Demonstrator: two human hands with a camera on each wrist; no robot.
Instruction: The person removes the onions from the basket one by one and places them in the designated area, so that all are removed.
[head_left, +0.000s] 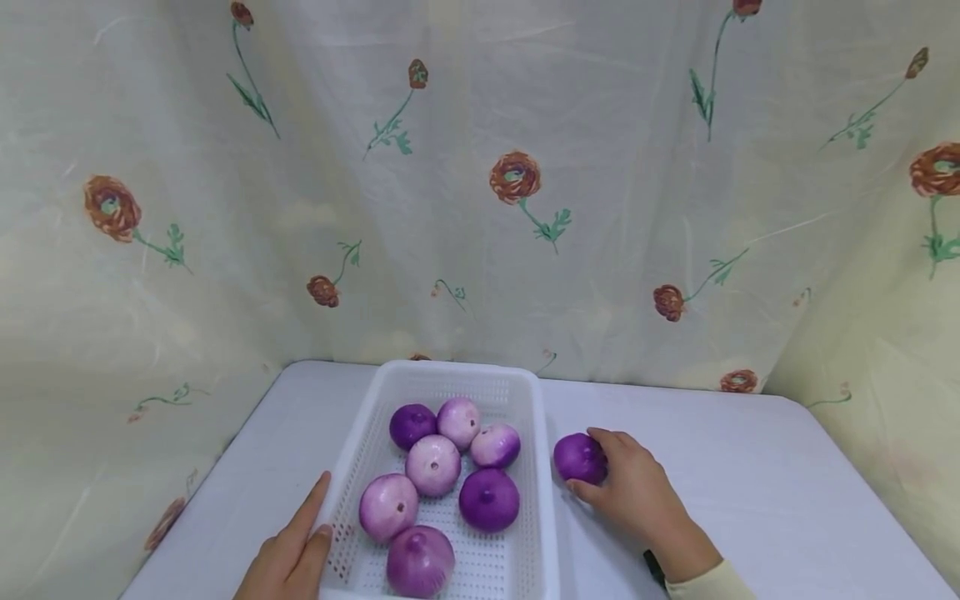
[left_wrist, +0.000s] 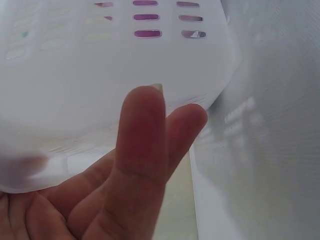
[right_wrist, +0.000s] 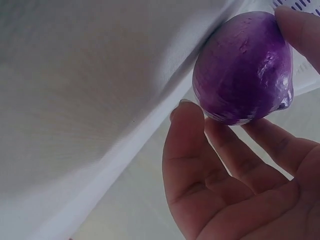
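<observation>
A white perforated plastic basket [head_left: 542,500] stands on the table with several purple and pale red onions in it, among them a dark purple onion [head_left: 489,500]. Outside its right wall, my right hand [head_left: 637,492] holds another purple onion [head_left: 577,458] at the table surface. The right wrist view has this onion [right_wrist: 242,70] between the spread fingers and thumb of the right hand [right_wrist: 250,185]. At the basket's left side rests my left hand [head_left: 288,550], index finger straight. In the left wrist view the left hand [left_wrist: 125,175] lies against the basket wall [left_wrist: 85,75].
The white-covered table [head_left: 765,492] extends to both sides of the basket. A floral curtain [head_left: 600,275] hangs behind the table and along its sides. Partly hidden under the right wrist is a small dark object [head_left: 654,568].
</observation>
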